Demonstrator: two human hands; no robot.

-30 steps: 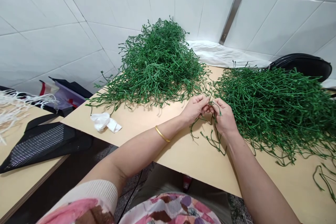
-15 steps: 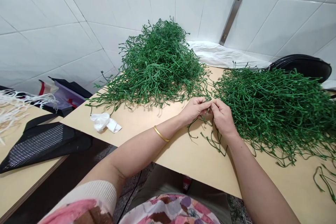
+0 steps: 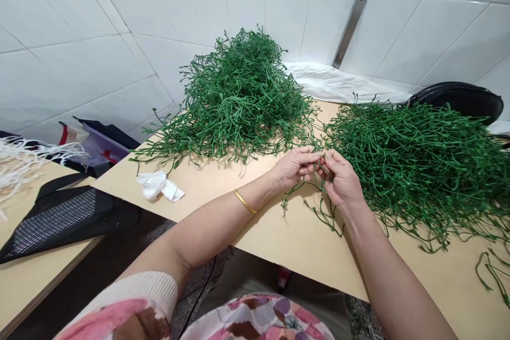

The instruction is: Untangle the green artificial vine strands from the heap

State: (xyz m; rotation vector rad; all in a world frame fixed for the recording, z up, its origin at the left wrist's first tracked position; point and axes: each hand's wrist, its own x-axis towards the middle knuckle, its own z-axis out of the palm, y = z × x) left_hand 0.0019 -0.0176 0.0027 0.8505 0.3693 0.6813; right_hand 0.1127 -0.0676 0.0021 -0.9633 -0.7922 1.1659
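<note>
- Left hand (image 3: 295,167) and right hand (image 3: 340,179): held close together above the board, at centre right of the frame, with the forearms angled inward so that both meet at one spot.
- Fingertips (image 3: 320,158): both sets are bent and pressed inward, pinching a green stem sprig (image 3: 323,212) between them. The fingers hide the pinch itself, so the number of stems held is hard to tell.
- Green stem sprig: thin, branching and knobbly-tipped, probably artificial. It hangs in loose, curling strands from the hands to the board, just below the wrists.
- Left green stem pile (image 3: 239,101): a tall, tangled mound at upper centre, set against the wall and within reach of the left hand.
- Right green stem pile (image 3: 414,156): a broader, flatter mass at right, almost touching the right hand, its ends trailing across the board.
- Wooden board (image 3: 303,236): pale work surface beneath both hands and piles, its tilted edge running across the lower frame.
- Other items: a gold bangle (image 3: 245,202) on the left wrist, a crumpled white tissue (image 3: 157,186) on the board at left, and a black bag (image 3: 458,101) at upper right.
</note>
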